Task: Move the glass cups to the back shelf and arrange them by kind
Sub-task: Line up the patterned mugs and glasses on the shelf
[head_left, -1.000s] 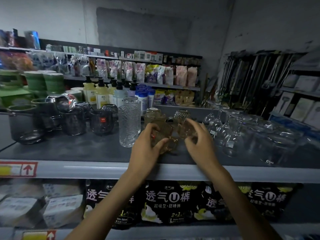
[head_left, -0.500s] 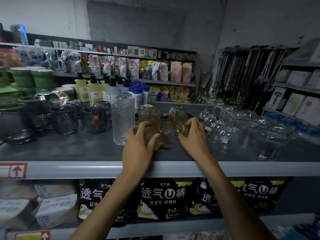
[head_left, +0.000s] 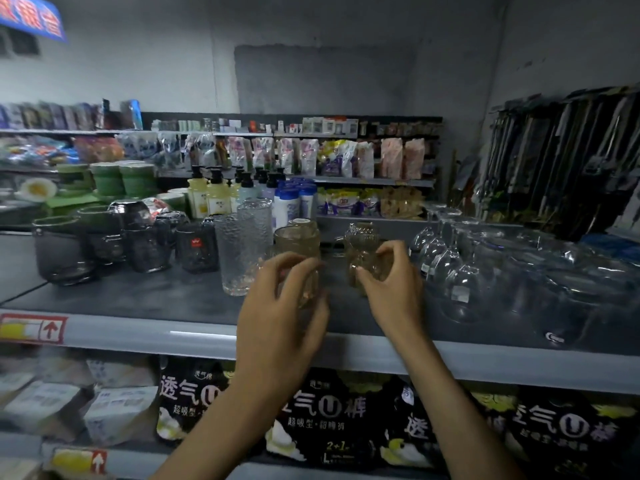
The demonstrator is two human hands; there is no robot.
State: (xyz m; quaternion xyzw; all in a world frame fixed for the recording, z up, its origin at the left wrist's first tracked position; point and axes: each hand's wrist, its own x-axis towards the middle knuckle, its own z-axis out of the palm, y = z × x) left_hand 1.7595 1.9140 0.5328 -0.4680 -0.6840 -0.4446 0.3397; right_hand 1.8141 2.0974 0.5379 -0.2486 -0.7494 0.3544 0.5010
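Amber-tinted ribbed glass cups (head_left: 363,273) stand mid-way along the dark grey shelf top (head_left: 138,299), between tall clear textured tumblers (head_left: 242,251) and upturned clear wine glasses (head_left: 450,271). Placing seems the step in hand. The left hand (head_left: 277,313) curls round one cup and the right hand (head_left: 394,296) pinches another, both forearms reaching over the shelf edge. Next, likely, comes setting both in line with the amber pair behind (head_left: 298,237), then letting go.

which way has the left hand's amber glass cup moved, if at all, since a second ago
Yes. The amber glass cup in the left hand shifted left, toward the tall textured clear tumbler.
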